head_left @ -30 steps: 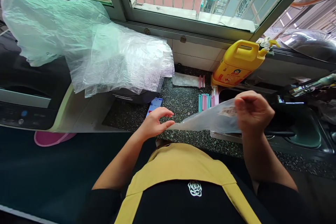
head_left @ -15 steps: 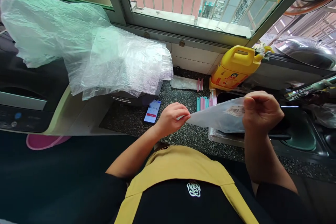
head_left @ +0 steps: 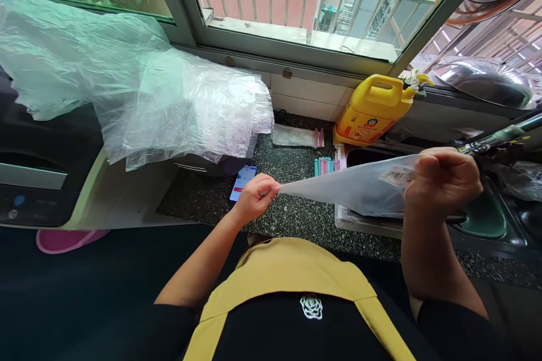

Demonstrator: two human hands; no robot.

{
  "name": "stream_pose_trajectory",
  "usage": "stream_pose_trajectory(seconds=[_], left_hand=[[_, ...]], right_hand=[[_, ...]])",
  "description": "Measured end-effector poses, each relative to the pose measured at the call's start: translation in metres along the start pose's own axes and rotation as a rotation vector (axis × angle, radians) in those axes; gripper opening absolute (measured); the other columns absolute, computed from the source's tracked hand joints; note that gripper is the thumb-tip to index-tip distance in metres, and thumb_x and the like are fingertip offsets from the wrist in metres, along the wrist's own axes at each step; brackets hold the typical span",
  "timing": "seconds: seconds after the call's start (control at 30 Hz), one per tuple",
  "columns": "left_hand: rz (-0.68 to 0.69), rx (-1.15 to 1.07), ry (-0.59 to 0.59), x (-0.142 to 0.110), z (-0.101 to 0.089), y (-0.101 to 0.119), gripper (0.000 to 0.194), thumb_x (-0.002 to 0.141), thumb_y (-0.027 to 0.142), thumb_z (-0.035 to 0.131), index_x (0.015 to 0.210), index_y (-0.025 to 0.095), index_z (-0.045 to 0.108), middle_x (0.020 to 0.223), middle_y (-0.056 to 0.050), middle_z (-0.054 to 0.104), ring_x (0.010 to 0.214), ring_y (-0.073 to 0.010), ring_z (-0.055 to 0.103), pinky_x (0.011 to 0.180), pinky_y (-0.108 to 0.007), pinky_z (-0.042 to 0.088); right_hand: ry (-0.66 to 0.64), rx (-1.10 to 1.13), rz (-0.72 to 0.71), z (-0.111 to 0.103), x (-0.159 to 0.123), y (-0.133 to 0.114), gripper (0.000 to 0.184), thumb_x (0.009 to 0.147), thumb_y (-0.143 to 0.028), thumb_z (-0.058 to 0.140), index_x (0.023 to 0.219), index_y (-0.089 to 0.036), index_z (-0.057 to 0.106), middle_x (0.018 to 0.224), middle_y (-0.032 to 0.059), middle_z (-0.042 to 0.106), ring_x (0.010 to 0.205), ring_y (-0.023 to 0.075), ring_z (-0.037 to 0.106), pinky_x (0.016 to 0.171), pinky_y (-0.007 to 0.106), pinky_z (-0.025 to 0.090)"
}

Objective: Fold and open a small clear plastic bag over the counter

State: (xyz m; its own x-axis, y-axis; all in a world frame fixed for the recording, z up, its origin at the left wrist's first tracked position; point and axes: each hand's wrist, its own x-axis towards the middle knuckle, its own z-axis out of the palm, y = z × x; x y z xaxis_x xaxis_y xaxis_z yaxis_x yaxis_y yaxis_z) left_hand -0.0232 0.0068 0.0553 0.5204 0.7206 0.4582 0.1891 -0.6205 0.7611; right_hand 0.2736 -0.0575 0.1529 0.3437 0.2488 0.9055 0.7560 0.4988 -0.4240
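A translucent plastic bag (head_left: 351, 189) with a printed label is stretched between my two hands above the counter. My left hand (head_left: 256, 197) pinches its narrow, pulled-out end. At the other end, near the label, my right hand (head_left: 442, 186) is closed around the bag. Just behind my left hand a phone (head_left: 239, 185) lies partly covered, its screen lit. Teal and pink bag clips (head_left: 325, 166) lie beyond the bag on the speckled counter (head_left: 292, 214). Behind them rests a folded clear packet (head_left: 294, 136) with pink clips on it.
Large clear plastic sheets or bags (head_left: 190, 107) drape over a dark appliance at left. A yellow pump jug (head_left: 370, 110) stands by the window. The sink (head_left: 486, 217) and its faucet (head_left: 499, 138) are at right. A pink basin (head_left: 70, 241) sits low at left.
My hands have moved apart, left hand leftward and right hand rightward, drawing the bag out longer. My left hand now covers part of the phone.
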Motion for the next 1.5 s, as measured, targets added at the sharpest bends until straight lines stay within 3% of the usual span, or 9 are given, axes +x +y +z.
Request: stream_pose_trajectory(seconds=[0.27,0.43,0.53,0.7,0.83,0.97,1.13,1.3,1.5], left_hand=[[-0.185,-0.106,0.212,-0.005,-0.004,-0.007,0.029,0.086,0.039,0.055,0.071,0.015,0.063,0.07,-0.004,0.062,0.067,-0.0129,0.058,0.063,-0.024,0.047],[0.037,0.242,0.394,0.016,0.001,0.02,0.024,0.083,0.035,0.059,0.1,0.019,0.064,0.095,-0.007,0.067,0.092,-0.0192,0.058,0.085,-0.035,0.046],[0.201,0.268,0.263,0.038,0.016,0.04,0.027,0.082,0.036,0.061,0.104,0.021,0.064,0.102,-0.008,0.068,0.098,-0.0218,0.056,0.093,-0.04,0.043],[0.323,0.015,-0.003,0.051,0.03,0.057,0.019,0.088,0.022,0.05,0.077,0.018,0.065,0.076,-0.005,0.069,0.076,-0.0166,0.058,0.074,-0.033,0.048],[0.489,-0.169,-0.312,0.04,0.03,0.082,0.017,0.087,0.017,0.049,0.081,0.02,0.065,0.08,-0.006,0.071,0.077,-0.0159,0.06,0.076,-0.032,0.049],[0.572,-0.154,-0.429,0.031,0.031,0.103,0.015,0.087,0.02,0.051,0.084,0.021,0.065,0.085,-0.005,0.072,0.084,-0.0174,0.061,0.08,-0.033,0.047],[0.384,-0.054,-0.393,0.016,0.007,0.078,0.033,0.08,0.041,0.062,0.1,0.015,0.062,0.088,-0.01,0.069,0.082,-0.0206,0.06,0.078,-0.035,0.046],[0.076,0.015,-0.329,-0.012,-0.021,0.042,0.013,0.084,0.026,0.055,0.09,0.016,0.062,0.084,-0.008,0.067,0.079,-0.0173,0.059,0.074,-0.03,0.047],[-0.069,-0.252,-0.156,-0.031,-0.006,0.002,0.022,0.089,0.032,0.046,0.087,0.016,0.061,0.087,-0.01,0.066,0.085,-0.0197,0.062,0.076,-0.032,0.05]], right_hand=[[0.052,-0.06,0.17,-0.002,-0.006,0.015,0.028,0.074,-0.041,0.07,0.065,-0.016,0.062,0.054,-0.0022,0.054,0.049,0.0088,0.048,0.049,0.024,0.037],[0.047,0.037,0.07,0.003,-0.007,-0.001,0.031,0.073,-0.045,0.07,0.065,-0.018,0.058,0.054,-0.0031,0.053,0.049,0.0101,0.049,0.049,0.026,0.037],[0.002,0.109,0.026,0.006,-0.007,-0.012,0.028,0.074,-0.042,0.07,0.067,-0.019,0.057,0.054,-0.0032,0.053,0.051,0.0107,0.05,0.049,0.026,0.037],[-0.032,0.121,0.023,0.0,-0.002,-0.011,0.025,0.075,-0.038,0.071,0.068,-0.018,0.059,0.056,-0.0029,0.053,0.052,0.0099,0.05,0.05,0.025,0.038],[-0.197,0.146,0.259,0.005,-0.009,-0.001,0.024,0.075,-0.038,0.071,0.069,-0.017,0.061,0.06,-0.0016,0.057,0.052,0.0082,0.048,0.048,0.023,0.036],[-0.416,0.35,0.53,0.026,-0.033,-0.003,0.028,0.074,-0.045,0.069,0.069,-0.018,0.06,0.06,-0.0031,0.054,0.048,0.0073,0.044,0.043,0.021,0.032],[-0.308,0.545,0.562,0.031,-0.037,-0.01,0.034,0.07,-0.049,0.072,0.065,-0.02,0.054,0.056,-0.005,0.047,0.047,0.0073,0.042,0.043,0.022,0.033],[-0.23,0.644,0.521,0.013,-0.012,-0.014,0.033,0.066,-0.044,0.077,0.061,-0.02,0.055,0.05,-0.0064,0.043,0.041,0.006,0.038,0.037,0.02,0.028],[-0.217,0.727,0.411,0.004,0.007,-0.02,0.027,0.064,-0.038,0.079,0.06,-0.019,0.06,0.045,-0.006,0.043,0.037,0.0058,0.035,0.033,0.019,0.027]])
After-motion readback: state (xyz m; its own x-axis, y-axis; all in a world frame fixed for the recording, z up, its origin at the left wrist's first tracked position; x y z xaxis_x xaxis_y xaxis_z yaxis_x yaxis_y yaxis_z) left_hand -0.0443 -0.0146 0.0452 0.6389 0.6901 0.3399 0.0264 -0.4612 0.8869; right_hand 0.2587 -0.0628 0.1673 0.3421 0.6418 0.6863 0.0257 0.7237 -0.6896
